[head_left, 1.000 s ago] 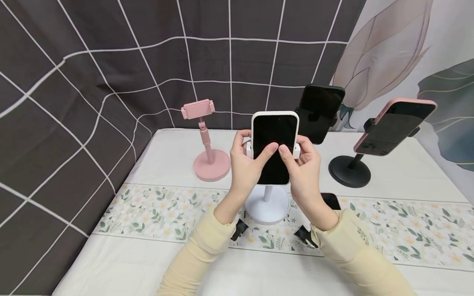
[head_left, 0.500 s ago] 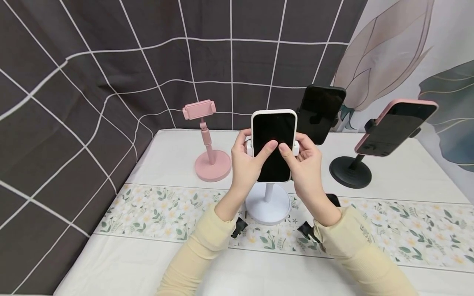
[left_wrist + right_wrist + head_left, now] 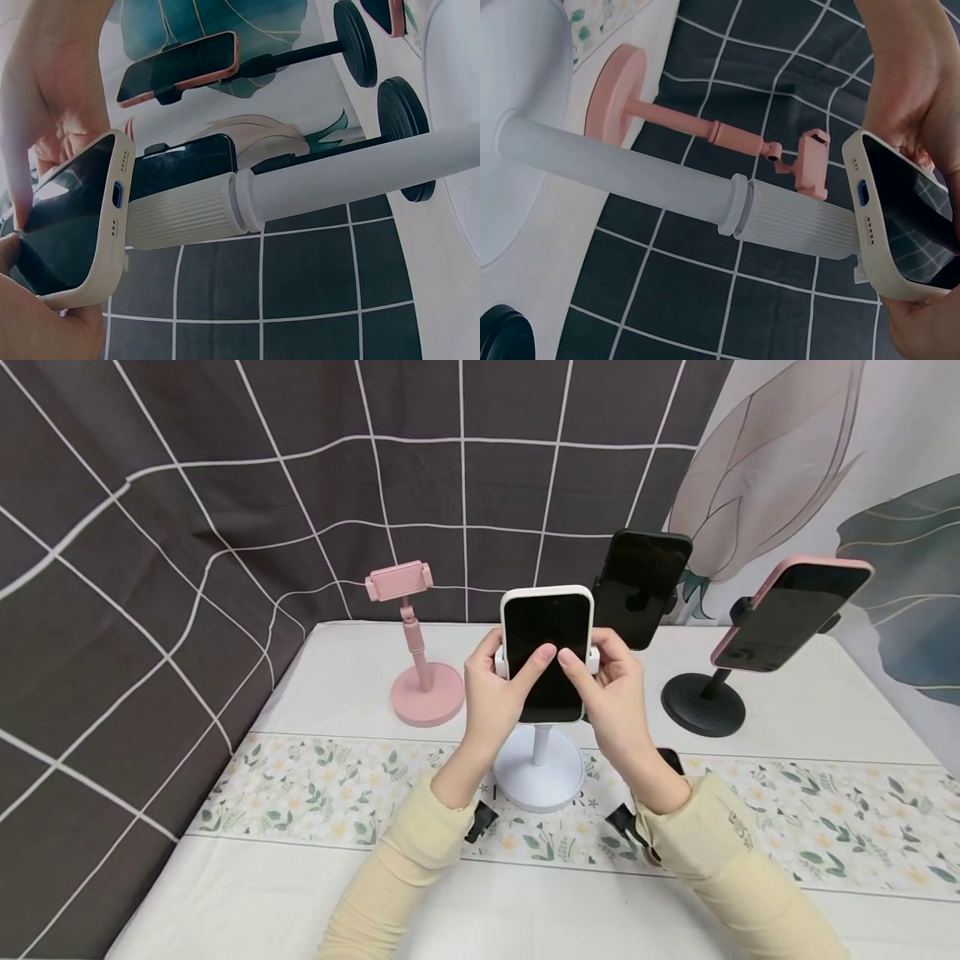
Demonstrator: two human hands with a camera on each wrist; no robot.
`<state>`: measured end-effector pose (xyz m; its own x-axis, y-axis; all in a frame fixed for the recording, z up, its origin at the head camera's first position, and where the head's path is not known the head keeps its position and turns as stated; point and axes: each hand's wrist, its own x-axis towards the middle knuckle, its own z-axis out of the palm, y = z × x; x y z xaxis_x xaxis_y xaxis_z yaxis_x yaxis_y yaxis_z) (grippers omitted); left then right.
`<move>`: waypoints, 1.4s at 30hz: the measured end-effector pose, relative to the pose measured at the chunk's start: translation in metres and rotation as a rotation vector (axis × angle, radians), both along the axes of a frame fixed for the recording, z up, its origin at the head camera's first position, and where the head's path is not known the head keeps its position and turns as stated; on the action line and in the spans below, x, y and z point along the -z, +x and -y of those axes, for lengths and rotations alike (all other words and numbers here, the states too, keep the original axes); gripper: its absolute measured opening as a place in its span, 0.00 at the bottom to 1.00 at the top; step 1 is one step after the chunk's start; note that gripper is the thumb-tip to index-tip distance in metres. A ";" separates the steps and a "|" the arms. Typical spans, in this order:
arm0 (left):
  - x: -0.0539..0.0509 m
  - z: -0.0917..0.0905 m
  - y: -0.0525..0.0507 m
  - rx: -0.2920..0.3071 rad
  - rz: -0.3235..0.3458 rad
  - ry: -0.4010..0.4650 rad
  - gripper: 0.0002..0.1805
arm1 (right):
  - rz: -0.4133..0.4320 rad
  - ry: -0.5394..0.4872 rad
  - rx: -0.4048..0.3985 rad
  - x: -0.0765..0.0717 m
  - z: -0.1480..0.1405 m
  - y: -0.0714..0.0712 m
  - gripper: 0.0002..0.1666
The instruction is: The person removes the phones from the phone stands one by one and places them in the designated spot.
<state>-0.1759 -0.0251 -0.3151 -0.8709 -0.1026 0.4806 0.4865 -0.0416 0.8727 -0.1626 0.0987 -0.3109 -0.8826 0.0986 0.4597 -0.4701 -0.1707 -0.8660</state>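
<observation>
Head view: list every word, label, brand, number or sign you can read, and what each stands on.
"I": tablecloth, left of the white stand's base.
"R": tablecloth, right of that base; letters between, if any, are hidden.
Mark on the right sleeve: too small to read.
White-cased phone: no readable text on its dark screen.

From the bottom of the head view, the left arm (image 3: 386, 889) and right arm (image 3: 738, 872) slant inward and forward in pale yellow sleeves (image 3: 427, 827), leaving the left wrist (image 3: 459, 777) and right wrist (image 3: 660, 787) bare. The left hand (image 3: 495, 693) and right hand (image 3: 617, 697) face each other in a two-sided grip, fingers (image 3: 611, 646) bent around toward the back. The left thumb (image 3: 533, 667) and right thumb (image 3: 577, 675) lie in front, angled upward and inward, their tips just beside each other but apart.
</observation>
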 end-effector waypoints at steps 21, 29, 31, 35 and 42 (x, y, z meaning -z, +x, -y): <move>0.008 0.056 -0.003 0.149 -0.003 -0.131 0.15 | -0.420 0.364 0.259 0.000 0.012 0.005 0.30; -0.001 0.059 -0.005 0.196 0.031 -0.224 0.16 | -0.677 0.756 0.621 -0.014 0.035 0.005 0.29; -0.002 0.060 -0.006 0.209 0.016 -0.230 0.15 | -0.682 0.856 0.673 -0.017 0.041 0.004 0.30; -0.004 0.063 -0.007 0.228 0.006 -0.259 0.14 | -0.683 0.921 0.753 -0.019 0.053 -0.002 0.29; -0.006 0.066 -0.010 0.271 0.028 -0.279 0.15 | -0.776 0.836 0.828 -0.017 0.057 -0.018 0.17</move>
<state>-0.1859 -0.0909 -0.3094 -0.8618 0.2640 0.4332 0.4662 0.0755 0.8814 -0.1811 0.0421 -0.2942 -0.2031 -0.0832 0.9756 -0.5771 0.8151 -0.0506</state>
